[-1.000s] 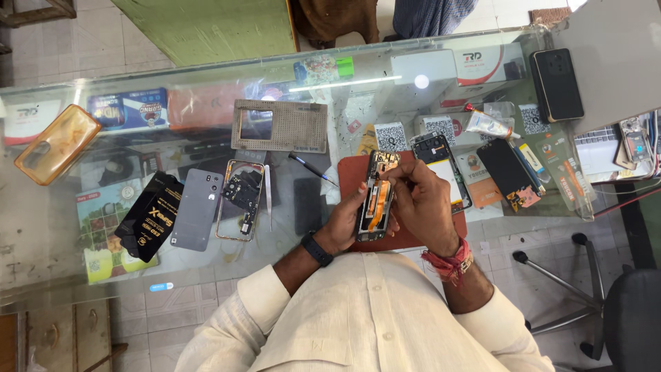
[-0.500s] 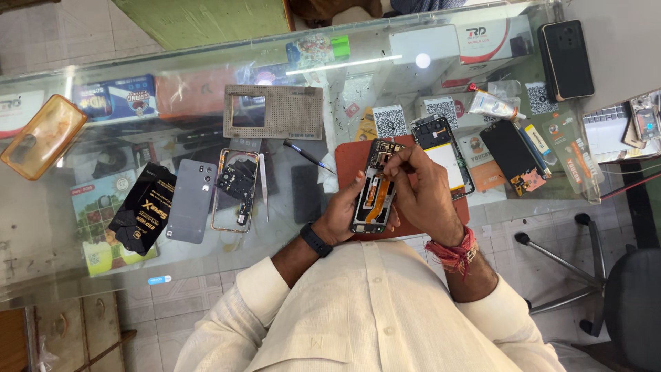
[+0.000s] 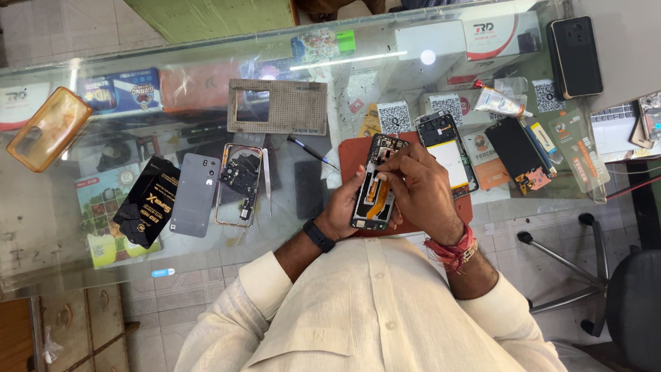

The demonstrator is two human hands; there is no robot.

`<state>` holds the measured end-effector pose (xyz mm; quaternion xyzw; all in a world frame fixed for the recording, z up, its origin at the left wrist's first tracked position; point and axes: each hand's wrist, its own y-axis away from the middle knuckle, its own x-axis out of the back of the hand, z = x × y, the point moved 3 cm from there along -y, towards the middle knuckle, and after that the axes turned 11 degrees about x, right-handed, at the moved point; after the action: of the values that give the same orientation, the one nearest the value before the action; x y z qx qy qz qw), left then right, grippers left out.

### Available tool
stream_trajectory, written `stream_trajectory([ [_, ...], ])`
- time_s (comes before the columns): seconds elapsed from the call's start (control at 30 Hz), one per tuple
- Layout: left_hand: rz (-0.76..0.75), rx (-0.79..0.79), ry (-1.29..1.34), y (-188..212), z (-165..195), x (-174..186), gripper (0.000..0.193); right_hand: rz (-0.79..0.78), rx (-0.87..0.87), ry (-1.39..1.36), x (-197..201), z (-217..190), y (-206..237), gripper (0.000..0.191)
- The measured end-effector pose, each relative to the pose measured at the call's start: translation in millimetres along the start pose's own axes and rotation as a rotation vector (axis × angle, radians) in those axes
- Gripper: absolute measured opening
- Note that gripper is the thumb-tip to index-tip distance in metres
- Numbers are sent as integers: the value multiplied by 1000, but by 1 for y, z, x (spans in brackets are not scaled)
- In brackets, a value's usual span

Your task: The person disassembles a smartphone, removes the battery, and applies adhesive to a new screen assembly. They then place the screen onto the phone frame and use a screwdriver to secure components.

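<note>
Opened phone [image 3: 375, 186], centre frame over red mat [image 3: 351, 155], clasped in left hand [image 3: 344, 203]; right hand [image 3: 420, 186] pinching at upper edge. Likely hazard: orange ribbon cable [image 3: 377, 196] torn by slipping fingers.

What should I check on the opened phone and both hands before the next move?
1. Left hand steadies the opened phone: ok, it cups the left edge.
2. Right hand on the phone's insides: ok, fingers sit at its upper part.
3. Tool in the right grip: cannot tell, fingers hide it.
4. Phone over the red mat: ok.
5. Screwdriver within reach: ok, it lies on the glass left of the mat.
6. Orange flex seated: cannot tell.
</note>
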<state>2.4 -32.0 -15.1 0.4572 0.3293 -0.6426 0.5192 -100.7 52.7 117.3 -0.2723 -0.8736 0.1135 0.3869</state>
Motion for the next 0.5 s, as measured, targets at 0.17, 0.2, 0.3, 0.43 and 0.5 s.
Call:
stream_trajectory([
  [0.17, 11, -5, -16, -1, 1, 1, 72, 9, 21, 44, -1, 0, 3, 10],
  [0.2, 19, -12, -20, -1, 1, 1, 71, 7, 42, 64, 0, -1, 3, 10],
  [0.3, 76, -67, -22, 0, 1, 1, 67, 20, 127, 113, 3, -6, 6, 11],
  [0.43, 143, -151, 28, 2, 6, -1, 68, 54, 263, 237, 9, -24, 17, 15],
  [0.5, 153, -214, 53, 3, 9, -4, 70, 45, 300, 234, 9, -32, 22, 15],
])
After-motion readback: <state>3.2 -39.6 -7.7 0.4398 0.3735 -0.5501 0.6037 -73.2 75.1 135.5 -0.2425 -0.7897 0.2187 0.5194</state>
